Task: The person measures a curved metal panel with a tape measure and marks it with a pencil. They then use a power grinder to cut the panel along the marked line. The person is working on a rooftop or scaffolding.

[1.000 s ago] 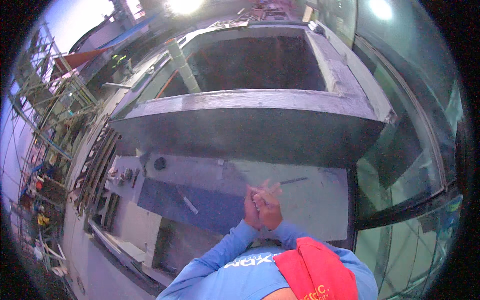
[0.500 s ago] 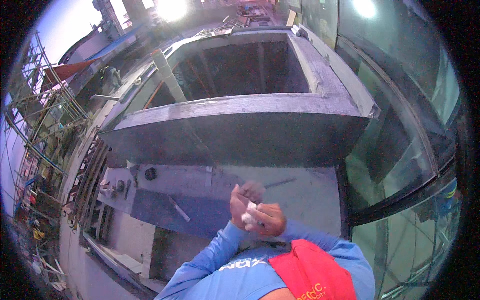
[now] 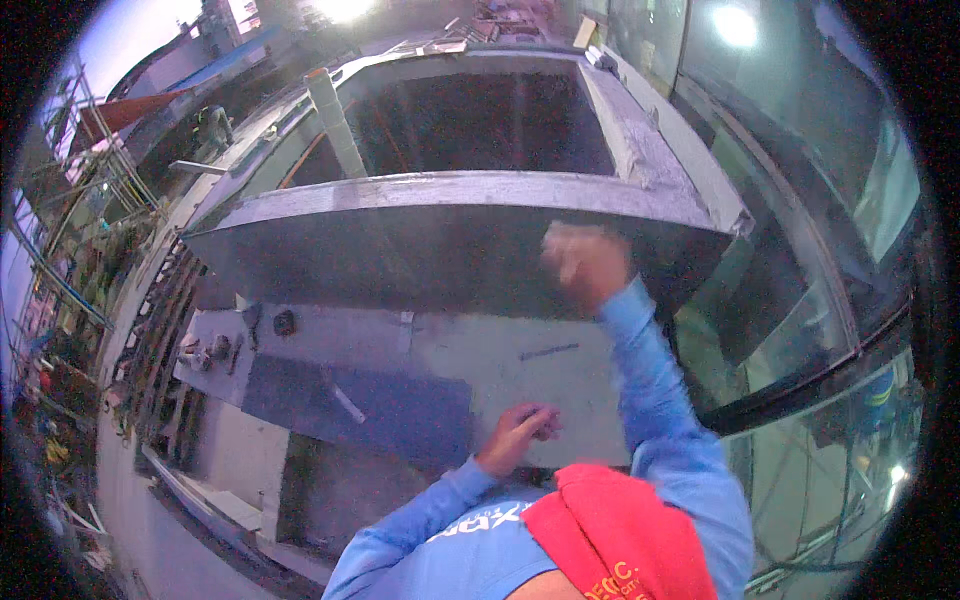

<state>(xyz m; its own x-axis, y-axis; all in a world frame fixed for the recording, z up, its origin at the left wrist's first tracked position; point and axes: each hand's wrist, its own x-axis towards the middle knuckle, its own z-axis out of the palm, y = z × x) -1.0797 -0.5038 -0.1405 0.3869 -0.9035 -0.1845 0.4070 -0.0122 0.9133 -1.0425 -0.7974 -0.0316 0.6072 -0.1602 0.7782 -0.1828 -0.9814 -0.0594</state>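
At the left, scaffolding (image 3: 95, 150), then a stooped co-worker (image 3: 212, 128) well beyond the low ledge. Next, nearer in, a small round black object (image 3: 285, 322) on the work surface, and below and to its right a dark blue sheet (image 3: 410, 412) with a slim pale-ended tool (image 3: 348, 402) lying slantwise across it.

Just right of the sheet, the left hand (image 3: 518, 437), low over the pale surface (image 3: 590, 390): fingers partly curled and pointing rightward, palm hidden, so cannot tell whether anything small sits inside. Ahead of it, well apart, a thin dark strip (image 3: 548, 351), lying nearly crosswise.

Farther right and higher, the right hand (image 3: 590, 262), at the end of an outstretched arm, in front of the right half of the dark wall (image 3: 400, 245). Too blurred to tell how far open, what it grips, or whether touching the wall. Wall straight ahead of both hands, long axis running left to right; right hand clearly the nearer, left hand well short. At far right, glass panels (image 3: 770, 310).
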